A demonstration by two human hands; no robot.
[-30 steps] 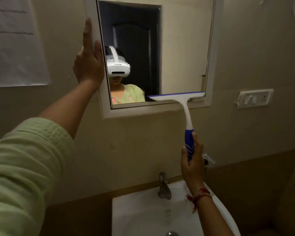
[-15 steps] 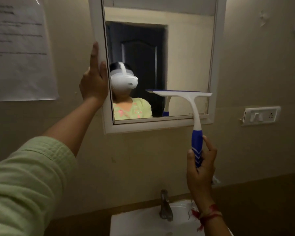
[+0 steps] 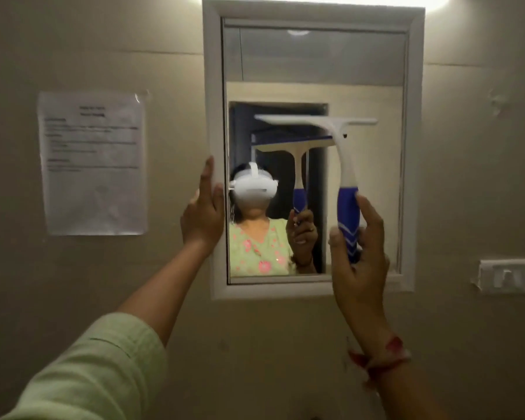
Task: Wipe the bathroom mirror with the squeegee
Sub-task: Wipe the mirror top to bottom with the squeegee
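Task judged partway: squeegee [image 3: 343, 165] gripped by right hand [image 3: 358, 256] halfway up mirror [image 3: 361, 71], frame [image 3: 214, 86] steadied by flat left hand [image 3: 202, 219]; wiped glass cannot be told from unwiped

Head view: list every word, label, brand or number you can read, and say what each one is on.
Paper notice, on the wall left of the mirror: a heading and several printed lines, all too blurred to read.
Squeegee: no brand or label visible, only white chevron stripes on the blue grip.
Switch plate: no readable marking.
Nothing here can be quoted.
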